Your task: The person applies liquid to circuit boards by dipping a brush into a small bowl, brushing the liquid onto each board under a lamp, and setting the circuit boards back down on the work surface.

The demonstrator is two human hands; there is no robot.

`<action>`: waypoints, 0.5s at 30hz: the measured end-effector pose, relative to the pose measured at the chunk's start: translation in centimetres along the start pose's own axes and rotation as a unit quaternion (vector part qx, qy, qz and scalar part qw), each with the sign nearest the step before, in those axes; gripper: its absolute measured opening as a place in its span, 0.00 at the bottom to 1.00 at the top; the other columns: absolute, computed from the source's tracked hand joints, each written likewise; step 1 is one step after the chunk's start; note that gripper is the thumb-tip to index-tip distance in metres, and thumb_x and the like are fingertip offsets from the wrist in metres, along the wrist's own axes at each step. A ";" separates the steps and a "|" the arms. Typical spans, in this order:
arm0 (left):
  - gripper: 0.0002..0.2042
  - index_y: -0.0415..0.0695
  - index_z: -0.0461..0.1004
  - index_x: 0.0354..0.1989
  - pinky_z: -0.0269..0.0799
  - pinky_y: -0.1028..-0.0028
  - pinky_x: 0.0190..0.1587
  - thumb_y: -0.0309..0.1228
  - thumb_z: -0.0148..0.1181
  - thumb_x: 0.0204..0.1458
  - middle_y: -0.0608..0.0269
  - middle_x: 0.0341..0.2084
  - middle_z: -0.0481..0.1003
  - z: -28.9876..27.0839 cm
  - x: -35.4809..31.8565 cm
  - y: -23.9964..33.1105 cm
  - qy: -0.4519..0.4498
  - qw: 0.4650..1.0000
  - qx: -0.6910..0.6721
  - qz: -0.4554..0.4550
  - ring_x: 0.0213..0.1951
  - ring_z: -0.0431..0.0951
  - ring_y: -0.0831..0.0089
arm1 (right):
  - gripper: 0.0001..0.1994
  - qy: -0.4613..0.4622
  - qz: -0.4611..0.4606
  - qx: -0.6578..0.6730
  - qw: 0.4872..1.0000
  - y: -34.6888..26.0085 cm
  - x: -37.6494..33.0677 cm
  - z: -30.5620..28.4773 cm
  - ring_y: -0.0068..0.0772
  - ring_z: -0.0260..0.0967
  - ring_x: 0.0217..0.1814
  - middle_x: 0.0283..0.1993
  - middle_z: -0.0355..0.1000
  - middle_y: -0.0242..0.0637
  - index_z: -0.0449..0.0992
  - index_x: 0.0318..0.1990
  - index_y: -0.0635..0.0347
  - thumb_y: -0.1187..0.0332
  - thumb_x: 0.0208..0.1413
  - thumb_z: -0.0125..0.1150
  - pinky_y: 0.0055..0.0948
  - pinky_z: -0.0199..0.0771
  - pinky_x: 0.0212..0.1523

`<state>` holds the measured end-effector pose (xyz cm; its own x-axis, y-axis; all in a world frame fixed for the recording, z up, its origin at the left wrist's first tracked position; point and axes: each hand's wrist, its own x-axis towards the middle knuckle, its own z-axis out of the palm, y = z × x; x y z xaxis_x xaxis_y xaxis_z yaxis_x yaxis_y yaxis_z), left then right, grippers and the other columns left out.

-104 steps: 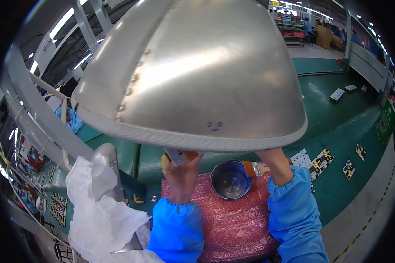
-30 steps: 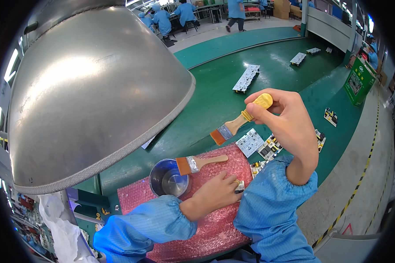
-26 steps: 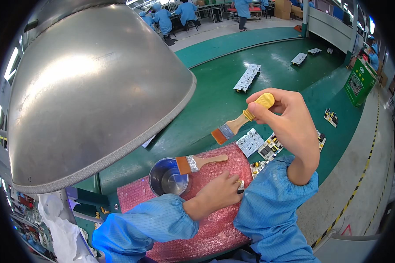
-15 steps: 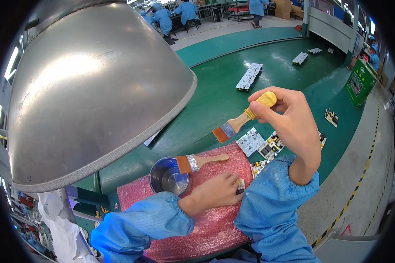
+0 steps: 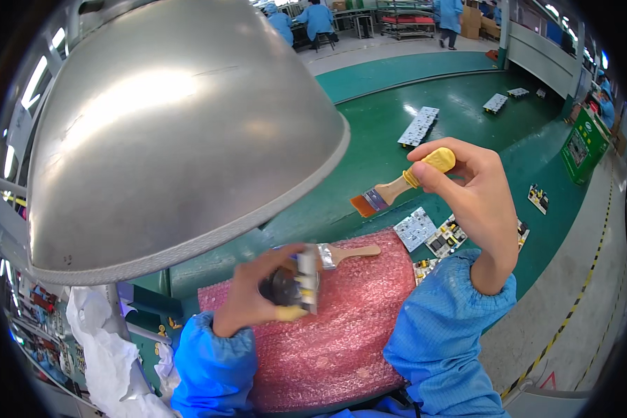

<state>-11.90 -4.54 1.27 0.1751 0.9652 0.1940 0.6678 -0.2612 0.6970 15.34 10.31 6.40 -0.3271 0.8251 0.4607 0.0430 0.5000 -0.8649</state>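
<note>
My right hand (image 5: 477,191) is raised over the bench and pinches a small paintbrush (image 5: 393,189) by its yellow-wrapped handle. Its orange bristles point down to the left, touching nothing. In my left hand (image 5: 247,296) a small circuit board (image 5: 306,279) stands on edge between thumb and fingers, smeared by motion. Something yellow covers the left thumb tip. Behind this hand the round metal cup is mostly hidden. A second paintbrush (image 5: 355,252) lies just right of the left hand, its bristle end hidden. Pink bubble wrap (image 5: 348,327) spreads beneath.
A large metal hood (image 5: 181,146) fills the upper left. Several circuit boards (image 5: 414,228) lie beside the bubble wrap, and a long board strip (image 5: 419,127) lies farther off on the green bench (image 5: 355,167). A green box (image 5: 586,146) stands at right. People in blue work beyond.
My left hand has lifted a circuit board off the bubble wrap and moved left to the cup. The right hand keeps its brush in much the same pose. The whole view has shifted slightly.
</note>
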 end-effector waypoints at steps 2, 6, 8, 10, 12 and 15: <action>0.31 0.47 0.66 0.57 0.72 0.64 0.45 0.27 0.68 0.39 0.56 0.45 0.74 -0.3 -1.9 -3.8 0.087 0.985 -0.146 0.013 0.44 0.76 0.65 | 0.09 -0.018 -0.005 0.004 1.000 -0.2 0.2 1.0 0.22 0.70 0.31 0.29 0.74 0.35 0.77 0.35 0.69 0.72 0.49 0.63 0.22 0.71 0.35; 0.30 0.47 0.69 0.53 0.72 0.63 0.46 0.37 0.72 0.39 0.63 0.44 0.74 -1.6 -4.5 -9.6 0.306 0.826 -0.461 -0.102 0.44 0.75 0.64 | 0.10 -0.134 -0.021 -0.009 0.991 -0.6 0.8 4.1 0.26 0.73 0.32 0.29 0.75 0.40 0.77 0.36 0.69 0.72 0.47 0.62 0.25 0.74 0.37; 0.29 0.47 0.70 0.51 0.71 0.62 0.48 0.39 0.72 0.38 0.62 0.45 0.74 -1.7 -5.5 -11.7 0.304 0.765 -0.564 -0.055 0.46 0.73 0.64 | 0.10 -0.199 -0.029 0.018 0.979 -0.4 1.1 6.6 0.29 0.75 0.33 0.29 0.75 0.43 0.77 0.36 0.68 0.72 0.46 0.61 0.27 0.76 0.39; 0.29 0.49 0.71 0.49 0.66 0.62 0.51 0.42 0.74 0.36 0.64 0.45 0.72 -1.9 -6.2 -13.5 0.236 0.681 -0.693 0.030 0.46 0.69 0.65 | 0.09 -0.230 -0.062 0.011 0.971 -0.2 1.1 9.8 0.35 0.74 0.30 0.27 0.74 0.45 0.77 0.33 0.68 0.71 0.45 0.61 0.30 0.74 0.35; 0.30 0.50 0.71 0.49 0.66 0.64 0.50 0.43 0.74 0.35 0.66 0.44 0.72 -1.5 -6.5 -14.8 0.230 0.650 -0.723 0.051 0.44 0.69 0.67 | 0.08 -0.246 -0.076 0.005 0.966 0.6 0.6 12.9 0.37 0.73 0.28 0.26 0.74 0.45 0.77 0.31 0.68 0.71 0.45 0.62 0.32 0.73 0.33; 0.32 0.52 0.71 0.49 0.65 0.68 0.46 0.46 0.76 0.32 0.71 0.40 0.72 -1.8 -7.1 -15.9 0.217 0.606 -0.763 0.066 0.39 0.67 0.72 | 0.07 -0.274 -0.062 -0.016 0.960 2.3 -0.1 16.6 0.42 0.71 0.26 0.23 0.71 0.44 0.75 0.27 0.65 0.69 0.44 0.62 0.35 0.70 0.31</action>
<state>-25.01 -7.27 -9.94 -0.2737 0.9286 0.2506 -0.8346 -0.3588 0.4180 -0.17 7.04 1.10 -0.7779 0.5018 0.3782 -0.0019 0.5999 -0.8001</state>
